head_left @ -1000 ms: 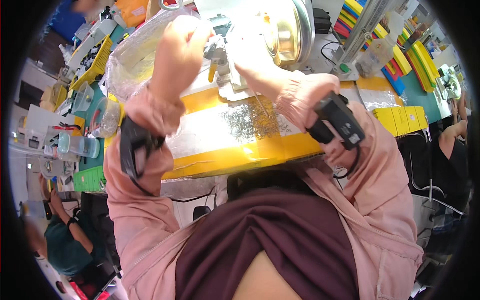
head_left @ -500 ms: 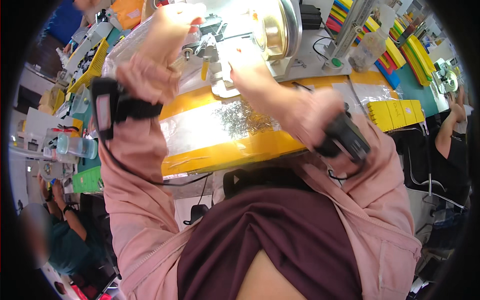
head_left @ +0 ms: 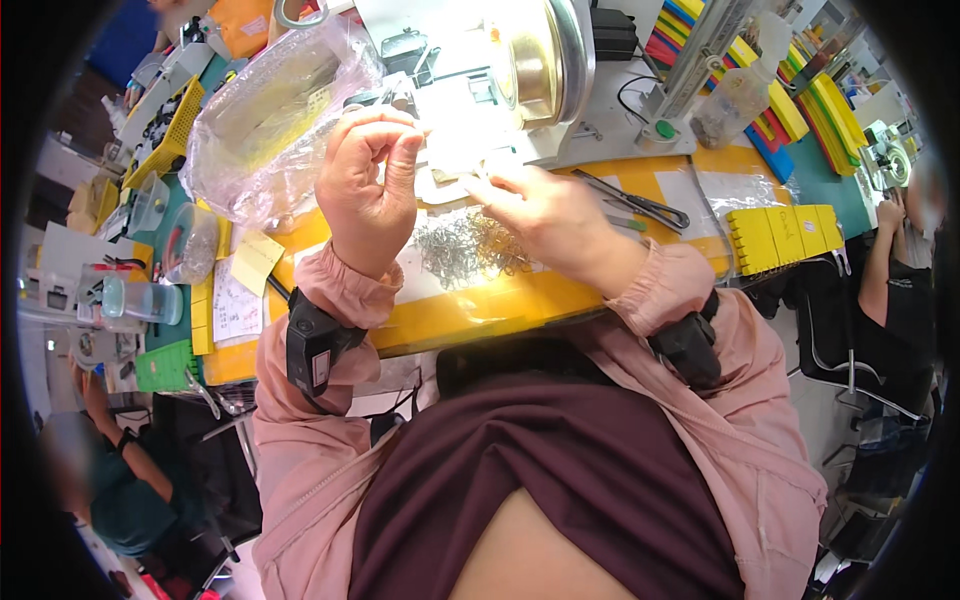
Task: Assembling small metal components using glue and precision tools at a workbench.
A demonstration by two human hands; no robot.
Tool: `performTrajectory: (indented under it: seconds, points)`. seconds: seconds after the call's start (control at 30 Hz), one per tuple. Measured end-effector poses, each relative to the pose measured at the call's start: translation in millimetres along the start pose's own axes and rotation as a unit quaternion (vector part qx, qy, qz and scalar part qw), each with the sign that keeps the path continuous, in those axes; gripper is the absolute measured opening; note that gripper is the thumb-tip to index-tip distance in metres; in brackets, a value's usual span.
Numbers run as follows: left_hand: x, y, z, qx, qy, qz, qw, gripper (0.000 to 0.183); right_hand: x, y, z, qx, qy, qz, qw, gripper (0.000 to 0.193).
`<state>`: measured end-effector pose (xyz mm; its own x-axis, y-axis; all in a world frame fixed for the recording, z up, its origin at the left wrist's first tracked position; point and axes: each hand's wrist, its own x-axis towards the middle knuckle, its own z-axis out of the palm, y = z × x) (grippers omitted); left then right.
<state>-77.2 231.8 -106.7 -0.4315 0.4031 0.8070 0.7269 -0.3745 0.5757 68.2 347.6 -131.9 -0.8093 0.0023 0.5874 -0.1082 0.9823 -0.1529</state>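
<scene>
My left hand [head_left: 368, 188] is raised in front of a bench machine [head_left: 550, 140], its fingers curled and thumb against the forefinger. Whatever it may hold is too small or hidden to name. Just right of it, my right hand [head_left: 550, 215] reaches leftward with thumb and forefinger pinched together at the brightly lit front of the machine. The thing between those fingertips cannot be made out in the glare. Below both hands lies a pile of small thin metal pieces [head_left: 460, 250], silvery on the left and more golden on the right. A brass-coloured wheel [head_left: 530, 65] forms the machine's right side.
A clear plastic bag [head_left: 270, 130] fills the left back of the yellow-covered table [head_left: 450, 322]. Black-handled tongs or pliers [head_left: 645, 205] lie right of my right hand. Yellow foam strips [head_left: 785, 235] sit at the right edge. Other people work at both sides.
Both hands have come down from the machine's upper area and closer together, near its front edge. My forearms have pulled back, uncovering the plastic bag and the black-handled tool.
</scene>
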Motion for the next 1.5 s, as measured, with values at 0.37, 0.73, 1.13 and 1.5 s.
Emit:
performTrajectory:
  seconds: [0.37,0.73,1.13,1.5]
  points:
    - [0,-8,-7,0.145,-0.061,0.071,0.985,0.006,-1,-12,-65,0.203,0.153,0.006,0.967,0.018]
    - [1,-14,-10,0.147,-0.062,0.074,0.984,0.007,28,-13,-63,0.181,0.177,-0.035,0.967,0.019]
    - [1,-13,-7,0.187,-0.064,0.116,0.973,0.01,-19,-14,-19,0.15,0.107,0.029,0.983,0.023]
    - [1,-11,-9,0.179,-0.068,0.095,0.977,0.009,-31,-20,0,0.2,0.042,0.021,0.979,0.041]
